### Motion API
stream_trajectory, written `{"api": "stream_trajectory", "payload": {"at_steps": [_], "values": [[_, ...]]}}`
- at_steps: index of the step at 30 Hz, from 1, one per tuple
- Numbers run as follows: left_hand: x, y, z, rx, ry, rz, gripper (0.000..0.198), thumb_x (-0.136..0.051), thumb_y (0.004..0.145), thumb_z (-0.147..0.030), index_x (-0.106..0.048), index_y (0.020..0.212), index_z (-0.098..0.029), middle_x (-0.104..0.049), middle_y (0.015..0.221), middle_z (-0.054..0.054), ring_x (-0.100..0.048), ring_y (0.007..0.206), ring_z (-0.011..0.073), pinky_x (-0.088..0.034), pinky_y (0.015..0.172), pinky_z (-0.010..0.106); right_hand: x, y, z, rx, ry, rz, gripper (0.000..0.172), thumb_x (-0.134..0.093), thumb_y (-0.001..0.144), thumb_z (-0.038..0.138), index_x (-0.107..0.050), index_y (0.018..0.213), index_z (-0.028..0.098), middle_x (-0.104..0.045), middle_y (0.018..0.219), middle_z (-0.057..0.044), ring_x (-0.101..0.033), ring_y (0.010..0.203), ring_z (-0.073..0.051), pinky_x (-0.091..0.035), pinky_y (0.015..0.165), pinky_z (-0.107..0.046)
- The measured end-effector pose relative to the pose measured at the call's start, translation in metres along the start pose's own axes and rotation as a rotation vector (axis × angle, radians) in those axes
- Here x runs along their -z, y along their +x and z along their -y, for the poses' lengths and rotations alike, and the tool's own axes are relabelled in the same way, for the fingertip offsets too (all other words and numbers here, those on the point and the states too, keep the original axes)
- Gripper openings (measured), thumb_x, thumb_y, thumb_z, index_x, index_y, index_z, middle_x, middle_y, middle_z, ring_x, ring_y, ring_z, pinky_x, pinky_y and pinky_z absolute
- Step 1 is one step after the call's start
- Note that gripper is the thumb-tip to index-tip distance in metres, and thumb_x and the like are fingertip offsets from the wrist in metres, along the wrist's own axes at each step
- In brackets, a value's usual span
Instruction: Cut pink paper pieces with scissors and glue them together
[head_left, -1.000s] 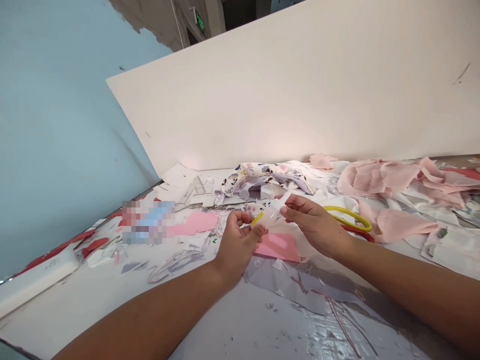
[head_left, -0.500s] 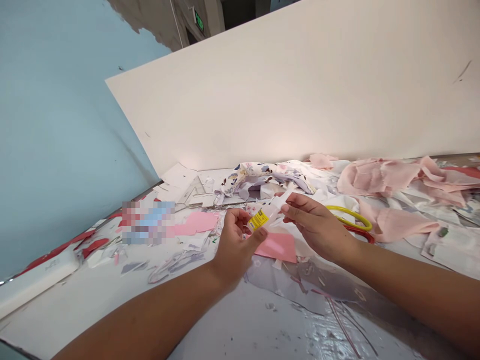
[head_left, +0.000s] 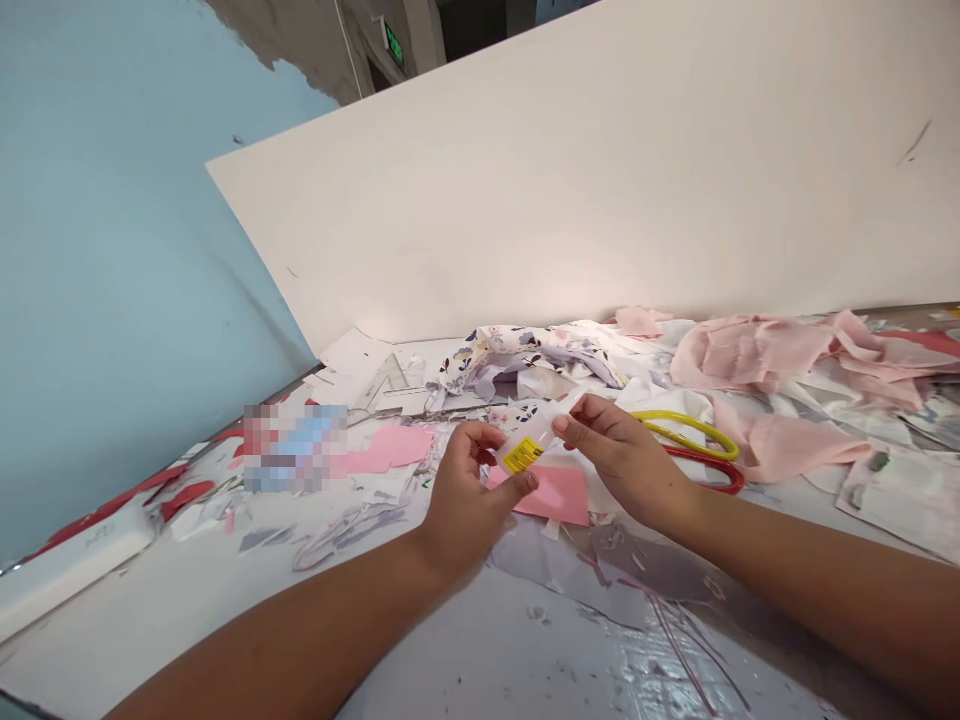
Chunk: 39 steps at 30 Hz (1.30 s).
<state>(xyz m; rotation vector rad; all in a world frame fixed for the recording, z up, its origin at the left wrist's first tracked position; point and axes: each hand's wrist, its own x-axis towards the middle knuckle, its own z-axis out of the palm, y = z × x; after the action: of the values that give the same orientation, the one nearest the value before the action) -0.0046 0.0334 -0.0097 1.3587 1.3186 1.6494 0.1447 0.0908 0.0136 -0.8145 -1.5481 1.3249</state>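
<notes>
A small translucent white bottle with a yellow label (head_left: 525,454) is held tilted between both hands above the table, its cap end up and to the right. My left hand (head_left: 469,500) is closed around its lower end, thumb below the label. The fingers and thumb of my right hand (head_left: 630,460) pinch the cap end, partly hiding it. Just beneath the bottle lies a flat pink piece (head_left: 564,497). Beside my right wrist are a yellow loop handle (head_left: 701,430) and a red loop handle (head_left: 724,470).
White tabletop (head_left: 420,640) carries scattered fabric scraps and loose threads. Floral cloth (head_left: 517,340) sits at the back, with crumpled pink cloth (head_left: 757,355) to the right. A white panel (head_left: 562,200) stands behind; a white box-like object (head_left: 82,565) is at left.
The bottle has turned and tipped slightly, so its label faces differently and looks smaller. My right hand has shifted a little left and down along it, uncovering more of the red handle.
</notes>
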Motion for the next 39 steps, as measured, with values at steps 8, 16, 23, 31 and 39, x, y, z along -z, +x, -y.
{"api": "stream_trajectory", "payload": {"at_steps": [8,16,23,31,39], "values": [[0.005,0.003,-0.008,0.182,-0.06,0.187,0.04,-0.051,0.073,-0.046,-0.04,0.104,-0.023,-0.057,0.084,0.003,-0.055,0.076,0.014,-0.039,0.069,0.027,-0.001,0.002,-0.003,0.004,0.135,0.007,0.018,-0.057,0.073,0.038,-0.053,0.07,0.021,-0.05,0.065,0.003,-0.045,0.064,-0.01,-0.036,0.065,-0.025],[0.001,0.003,-0.009,0.12,-0.084,0.073,0.032,-0.055,0.072,-0.039,-0.037,0.093,-0.022,-0.052,0.094,0.002,-0.057,0.065,0.0101,-0.043,0.06,0.024,-0.001,0.001,-0.003,-0.054,0.103,-0.016,0.02,-0.059,0.071,0.039,-0.053,0.071,0.02,-0.057,0.07,0.001,-0.05,0.066,-0.012,-0.039,0.068,-0.028],[0.003,0.003,0.0,-0.144,0.115,0.012,0.04,-0.066,0.063,-0.019,-0.04,0.093,-0.023,-0.048,0.095,0.001,-0.049,0.09,0.0136,-0.04,0.078,0.027,-0.006,0.001,-0.004,-0.26,0.435,0.071,0.02,-0.062,0.07,0.033,-0.051,0.075,0.018,-0.064,0.077,-0.004,-0.06,0.071,-0.015,-0.047,0.067,-0.03],[0.007,0.002,-0.008,0.102,-0.018,0.232,0.036,-0.035,0.082,-0.045,-0.034,0.11,-0.022,-0.058,0.081,0.004,-0.055,0.063,0.0116,-0.041,0.06,0.027,-0.006,0.0,-0.002,-0.19,0.448,0.055,0.018,-0.063,0.069,0.031,-0.052,0.074,0.017,-0.064,0.076,-0.002,-0.061,0.071,-0.013,-0.048,0.072,-0.03],[0.008,0.004,-0.002,-0.039,0.217,0.062,0.056,-0.063,0.066,-0.034,-0.038,0.116,-0.029,-0.052,0.111,0.006,-0.053,0.089,0.016,-0.042,0.073,0.027,-0.006,0.001,-0.004,-0.24,0.478,-0.01,0.02,-0.065,0.067,0.031,-0.05,0.069,0.018,-0.063,0.07,0.0,-0.062,0.066,-0.014,-0.049,0.071,-0.034]]}}
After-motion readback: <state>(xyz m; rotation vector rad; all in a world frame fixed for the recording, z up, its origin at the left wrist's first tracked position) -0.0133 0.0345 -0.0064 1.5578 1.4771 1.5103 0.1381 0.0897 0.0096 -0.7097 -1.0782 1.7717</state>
